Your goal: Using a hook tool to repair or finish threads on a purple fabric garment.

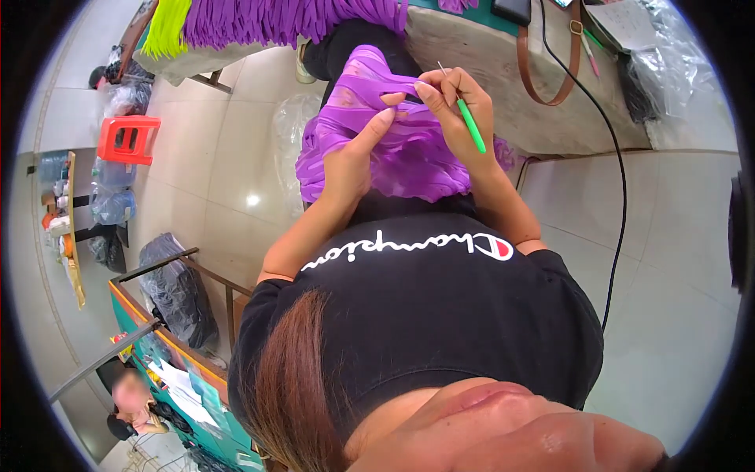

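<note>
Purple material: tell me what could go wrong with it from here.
1. The purple material is drawn between the left hand and right hand, so a strip might tear or slip free if pulled too hard.
2. The green tool is tucked in the right hand with its thin tip bare, so it could snag the material or prick a finger.
3. The loose folds below the hands could slip down if both let go.

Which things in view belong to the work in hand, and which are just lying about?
Work in hand:
purple strips, held by left hand and right hand
green-handled tool, in the right hand
hanging purple fringe, possibly

Apparently just lying about:
red stool
brown strap
black cable
</note>
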Demonstrator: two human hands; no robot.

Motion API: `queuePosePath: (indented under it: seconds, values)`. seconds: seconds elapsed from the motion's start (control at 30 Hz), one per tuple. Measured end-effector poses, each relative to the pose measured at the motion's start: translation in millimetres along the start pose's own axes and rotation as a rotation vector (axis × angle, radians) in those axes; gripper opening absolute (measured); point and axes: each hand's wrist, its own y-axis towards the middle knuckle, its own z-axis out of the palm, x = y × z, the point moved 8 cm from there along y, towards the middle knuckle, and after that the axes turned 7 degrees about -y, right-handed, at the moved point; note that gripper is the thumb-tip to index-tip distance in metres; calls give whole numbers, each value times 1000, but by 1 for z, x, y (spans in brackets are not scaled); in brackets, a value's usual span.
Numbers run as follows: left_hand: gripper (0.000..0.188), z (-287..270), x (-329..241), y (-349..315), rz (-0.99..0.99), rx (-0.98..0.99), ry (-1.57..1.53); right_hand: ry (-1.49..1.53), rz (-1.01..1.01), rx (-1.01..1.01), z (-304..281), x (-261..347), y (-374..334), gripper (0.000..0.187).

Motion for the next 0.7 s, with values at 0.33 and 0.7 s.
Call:
queuePosePath:
  seconds: [0.33, 0.7]
  values:
    - [28, -8, 2, 4, 18, -61, -10, 226, 127, 72, -1, 2, -2, 34]
    - [26, -6, 3, 7, 22, -42, 138, -519, -498, 153, 11, 40, 0, 25]
